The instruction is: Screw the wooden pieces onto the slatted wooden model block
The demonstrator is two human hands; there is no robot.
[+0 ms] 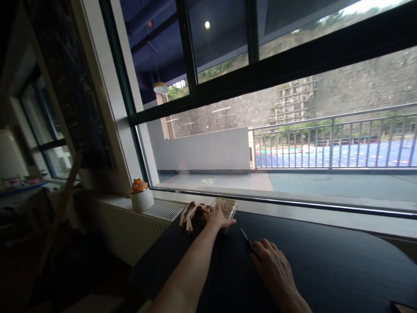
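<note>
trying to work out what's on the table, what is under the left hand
Part of the brown block shows beyond the left hand, with pale strips left of it; whatever lies directly beneath is covered.

The block [224,205] is mottled brown, the wooden pieces [189,219] pale tan, the tool [251,246] silver and black, the tabletop [332,256] black.

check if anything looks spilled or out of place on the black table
Nothing appears spilled. Only the pale tan, flat strips look untidy, splayed unevenly beside the brown rectangular block near the left hand.
</note>
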